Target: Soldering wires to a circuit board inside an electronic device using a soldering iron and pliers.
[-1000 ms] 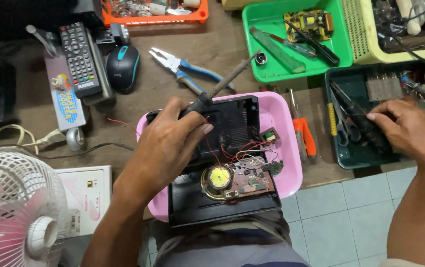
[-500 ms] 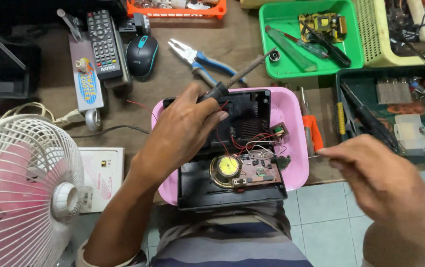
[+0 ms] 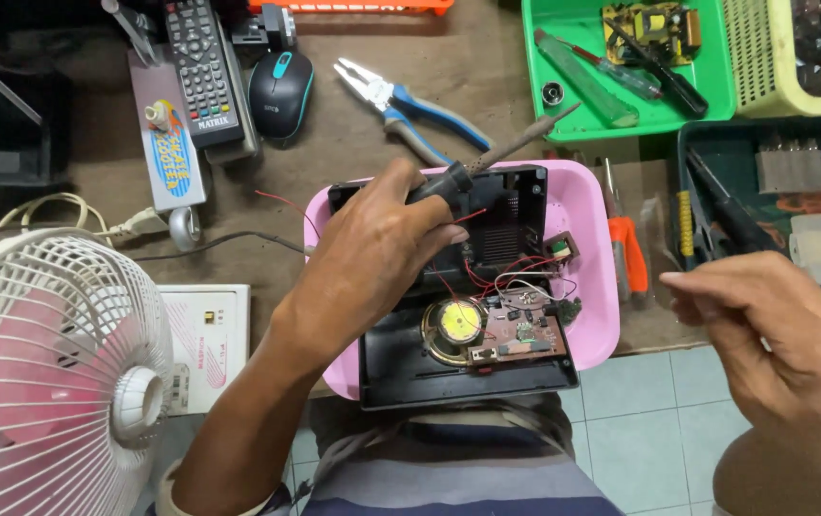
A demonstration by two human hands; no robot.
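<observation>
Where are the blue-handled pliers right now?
In the head view, the blue-handled pliers lie on the brown table, just right of the black mouse and above the pink tray.

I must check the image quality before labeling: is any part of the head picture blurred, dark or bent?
Head view: the light is soft and even, with weak shadows; the right hand is slightly blurred, while the left hand on the soldering iron is sharp; the top left corner is dark; the fan looks stretched at the edge.
</observation>
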